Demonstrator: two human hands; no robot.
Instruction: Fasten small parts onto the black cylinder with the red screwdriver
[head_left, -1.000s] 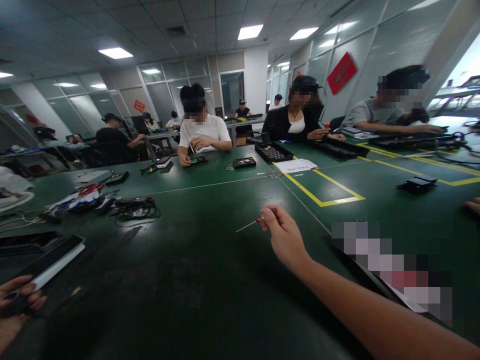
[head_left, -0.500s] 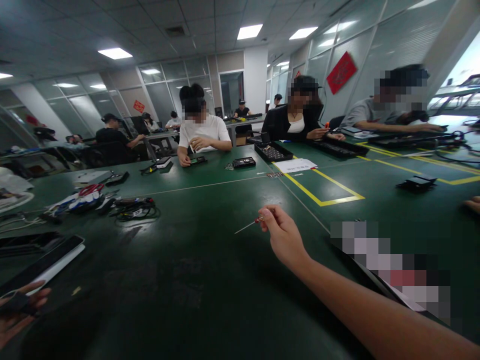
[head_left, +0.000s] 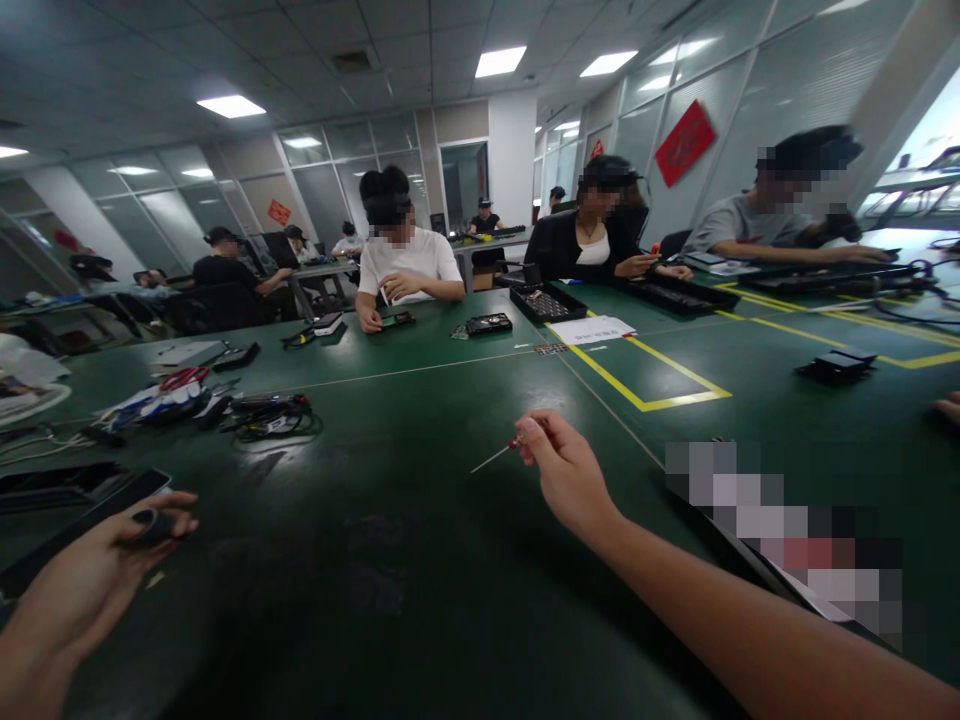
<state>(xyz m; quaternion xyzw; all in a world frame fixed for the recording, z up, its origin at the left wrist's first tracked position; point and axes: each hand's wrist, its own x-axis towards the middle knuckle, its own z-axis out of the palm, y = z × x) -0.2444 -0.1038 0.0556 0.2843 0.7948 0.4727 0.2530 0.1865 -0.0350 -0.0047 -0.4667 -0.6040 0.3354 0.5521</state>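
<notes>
My right hand (head_left: 566,465) is raised above the green table (head_left: 420,430), its fingers pinched round the red handle of a screwdriver (head_left: 491,459). The thin metal shaft points left and slightly down, its tip touching nothing. At the left, my left hand (head_left: 105,560) is closed round a small black rounded object (head_left: 152,526) whose kind I cannot make out. Part of that object is hidden by the fingers. Behind this hand lies a flat dark device with a pale edge (head_left: 154,483), partly covered by the hand.
Tangled black cables (head_left: 270,415) and red-handled pliers (head_left: 184,378) lie at the left. Across the table, a co-worker in white (head_left: 412,265) handles a green board, near a black tray (head_left: 547,300). Yellow tape (head_left: 682,403) marks the tabletop. A blurred-out item (head_left: 780,540) lies at the right.
My left hand has come further into view, moving right and up with the black object in it. My right hand and the screwdriver have hardly moved.
</notes>
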